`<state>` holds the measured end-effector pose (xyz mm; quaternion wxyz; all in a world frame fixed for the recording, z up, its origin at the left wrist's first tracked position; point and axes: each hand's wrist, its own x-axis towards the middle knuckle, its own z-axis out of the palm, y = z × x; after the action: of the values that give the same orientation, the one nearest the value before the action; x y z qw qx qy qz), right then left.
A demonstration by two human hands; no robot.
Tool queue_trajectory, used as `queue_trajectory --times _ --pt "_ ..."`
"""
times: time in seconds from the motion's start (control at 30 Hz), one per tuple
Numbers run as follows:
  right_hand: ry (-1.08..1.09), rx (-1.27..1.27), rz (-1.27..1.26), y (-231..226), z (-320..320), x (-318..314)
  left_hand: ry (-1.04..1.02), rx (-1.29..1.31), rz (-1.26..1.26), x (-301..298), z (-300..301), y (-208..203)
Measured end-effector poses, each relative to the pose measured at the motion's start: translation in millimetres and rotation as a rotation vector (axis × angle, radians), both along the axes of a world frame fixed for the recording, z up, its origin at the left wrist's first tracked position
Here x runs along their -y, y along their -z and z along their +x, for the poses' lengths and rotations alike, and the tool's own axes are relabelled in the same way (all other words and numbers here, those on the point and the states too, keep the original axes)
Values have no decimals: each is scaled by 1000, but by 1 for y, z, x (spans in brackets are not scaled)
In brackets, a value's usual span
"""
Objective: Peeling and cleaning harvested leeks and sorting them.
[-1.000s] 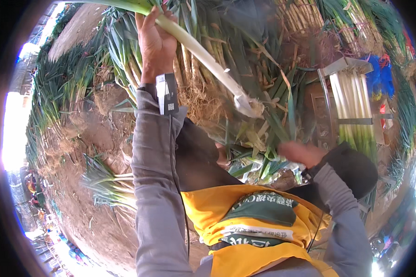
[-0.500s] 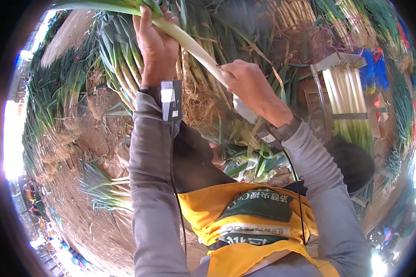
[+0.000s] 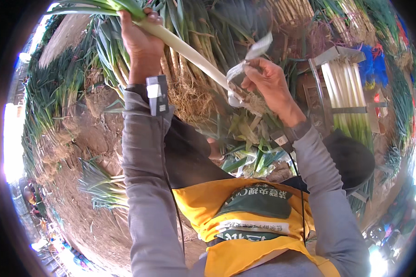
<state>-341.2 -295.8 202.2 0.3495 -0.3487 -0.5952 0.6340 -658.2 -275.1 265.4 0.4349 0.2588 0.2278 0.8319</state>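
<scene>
My left hand (image 3: 141,44) is raised high and grips a long green onion (image 3: 189,53) near its green top, the white stalk slanting down to the right. My right hand (image 3: 268,85) is at the stalk's root end and pinches a strip of pale outer skin (image 3: 249,57) that curls up from it. Dry roots hang under the right hand's fingers. Grey sleeves cover both forearms, and a small device is strapped to each wrist.
Heaps of green onions (image 3: 203,18) with dry roots lie ahead. A metal rack (image 3: 346,92) at the right holds a bundle of cleaned white stalks. Peeled skins and leaves (image 3: 249,157) lie near my lap. A small bunch (image 3: 101,184) rests on bare earth at left. A yellow apron covers my front.
My right hand rose from the pile of peelings near my lap to the onion's root end and has pulled a strip of skin loose. The left hand kept the onion raised.
</scene>
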Motion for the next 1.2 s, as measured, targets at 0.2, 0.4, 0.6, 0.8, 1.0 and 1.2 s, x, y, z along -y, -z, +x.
queue_trajectory --times 0.2,0.4,0.6,0.8,1.0,1.2 --pt "-305 -39 -88 -16 9 11 109 54 49 -3 -35 9" --pt "-267 434 -204 4 96 59 87 86 -43 -16 -58 31" --pt "-228 695 -264 20 155 97 -327 47 -196 7 -104 32" --pt "-55 176 -283 22 70 58 -361 112 -78 6 -67 10" --pt "-11 -216 -146 25 -31 34 -246 223 -94 12 -79 21" --pt "-193 -390 -423 -1 -37 38 -315 408 -148 11 -102 58"
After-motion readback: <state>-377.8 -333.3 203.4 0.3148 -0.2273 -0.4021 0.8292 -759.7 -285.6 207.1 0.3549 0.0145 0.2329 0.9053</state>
